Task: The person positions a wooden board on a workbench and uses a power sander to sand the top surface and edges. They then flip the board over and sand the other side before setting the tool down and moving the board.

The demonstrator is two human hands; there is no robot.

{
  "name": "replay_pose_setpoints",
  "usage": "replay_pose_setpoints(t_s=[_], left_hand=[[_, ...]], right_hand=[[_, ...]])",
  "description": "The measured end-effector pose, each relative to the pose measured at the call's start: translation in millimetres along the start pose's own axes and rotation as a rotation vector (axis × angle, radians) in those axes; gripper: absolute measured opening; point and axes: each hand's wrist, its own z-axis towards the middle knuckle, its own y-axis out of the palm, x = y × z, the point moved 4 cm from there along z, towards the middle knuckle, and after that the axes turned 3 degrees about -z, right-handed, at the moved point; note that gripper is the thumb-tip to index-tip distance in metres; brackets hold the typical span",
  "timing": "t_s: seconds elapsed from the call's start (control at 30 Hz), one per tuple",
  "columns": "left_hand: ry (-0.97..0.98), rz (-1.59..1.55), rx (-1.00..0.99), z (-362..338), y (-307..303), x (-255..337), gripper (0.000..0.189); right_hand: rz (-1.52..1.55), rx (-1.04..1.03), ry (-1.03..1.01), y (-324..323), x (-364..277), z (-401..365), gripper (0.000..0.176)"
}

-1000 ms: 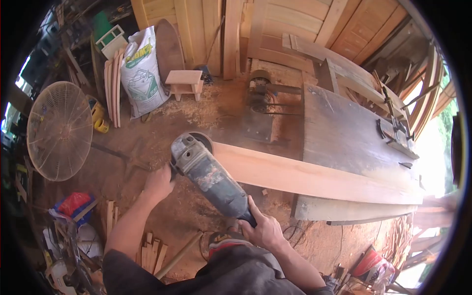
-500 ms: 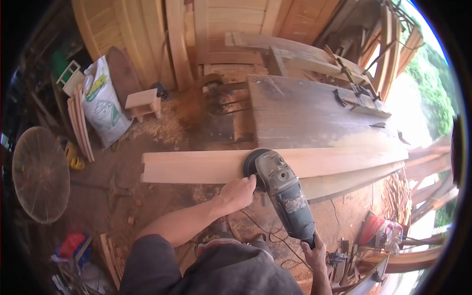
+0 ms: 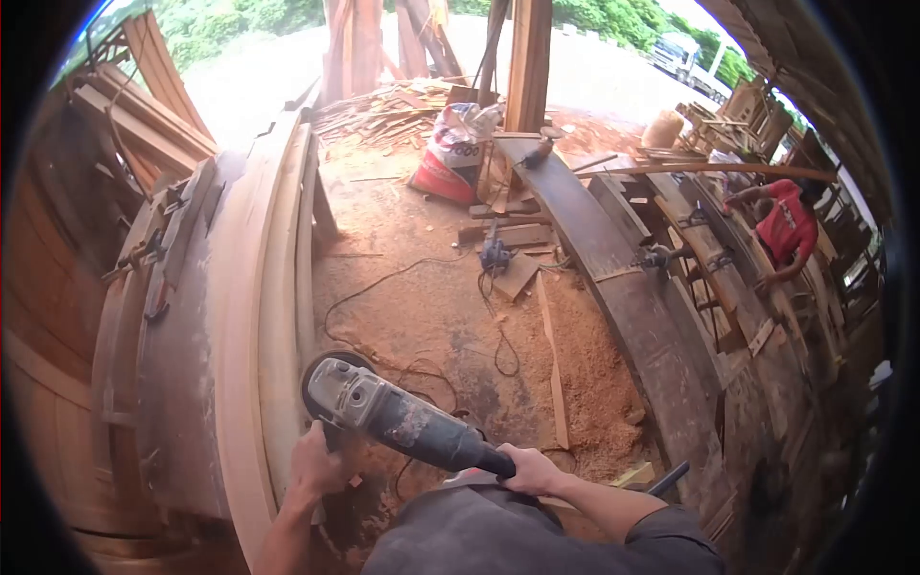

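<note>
My two hands hold an angle grinder [image 3: 407,417] with a dark round disc [image 3: 321,369] at its far-left end. My left hand [image 3: 318,465] is closed round the side handle just below the gear head. Around the rear handle, at the lower right, my right hand [image 3: 529,471] is wrapped. To the left of the disc runs a long pale board [image 3: 244,355], lying on a dark workbench [image 3: 182,374]. The disc is beside the pale wood's right edge, over the dusty floor in this view.
A power cord [image 3: 355,307] loops across the sawdust-strewn floor. A blue power tool [image 3: 494,254] lies beyond it, near a red and white sack [image 3: 455,158]. Another dark bench [image 3: 613,273] runs along the right, where a person in a red shirt [image 3: 788,225] is bending.
The view has swung to the right, and the bench now lies on my left. The grinder's disc has come off the pale board's face; both hands still hold the tool.
</note>
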Motion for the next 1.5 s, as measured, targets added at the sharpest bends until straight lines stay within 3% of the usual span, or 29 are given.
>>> replay_pose_setpoints(t_s=[0.1,0.23,0.43,0.57,0.6,0.73,0.87,0.9,0.93,1.0,1.1,1.2,1.23,1.3,1.33,1.43,1.5], left_hand=[[0.049,0.139,-0.114,57.7,42.7,49.1,0.031],[0.128,0.262,-0.283,145.5,102.3,139.3,0.033],[0.516,0.630,-0.523,291.1,192.6,335.3,0.035],[0.774,0.833,-0.631,351.2,261.3,452.7,0.025],[0.835,0.928,-0.656,360.7,282.0,483.0,0.031],[1.133,1.124,-0.708,334.1,339.0,614.2,0.038],[1.335,1.448,-0.559,282.7,427.5,696.0,0.043],[1.359,1.585,-0.520,266.3,456.7,709.2,0.045],[1.335,1.677,-0.444,257.3,501.4,711.7,0.039],[1.496,1.765,-0.306,204.3,515.8,733.7,0.024],[1.923,1.963,0.009,146.5,553.2,739.7,0.017],[2.100,2.074,0.303,109.2,615.9,736.2,0.021],[2.053,2.091,0.393,99.5,634.6,733.5,0.022],[1.969,2.116,0.575,82.5,655.7,729.9,0.023],[2.165,2.006,0.551,76.9,658.9,728.0,0.026],[2.631,1.688,0.484,72.7,648.9,735.3,0.035],[2.601,1.075,-0.098,67.1,607.7,718.3,0.034]], right_hand=[[-0.005,0.301,0.033,-17.0,51.6,-6.6,0.046],[-0.019,0.523,0.105,-53.1,122.4,8.1,0.046],[0.170,0.762,0.388,-107.6,200.0,32.5,0.047],[0.295,0.961,0.546,-124.0,221.6,46.3,0.049],[0.339,1.023,0.585,-125.3,227.5,50.8,0.050],[0.562,0.993,0.798,-154.2,234.7,48.9,0.060],[0.808,1.312,0.736,-116.0,271.9,79.4,0.065],[0.761,1.284,0.804,-109.9,278.6,86.4,0.060],[0.979,1.276,0.752,-79.6,303.6,109.5,0.052],[1.382,1.214,0.641,-93.3,293.9,104.4,0.040],[1.532,1.369,0.439,-97.8,298.7,106.2,0.022],[1.748,1.265,0.416,-86.5,308.9,115.0,0.020],[1.799,1.157,0.469,-76.9,318.0,118.9,0.018],[1.894,1.218,0.348,-86.5,314.3,115.6,0.019],[1.944,1.250,0.284,-92.8,308.1,114.2,0.020],[2.216,0.914,-0.001,-81.4,335.9,127.8,0.019],[2.301,0.895,-0.207,-93.8,344.3,119.1,0.021]])
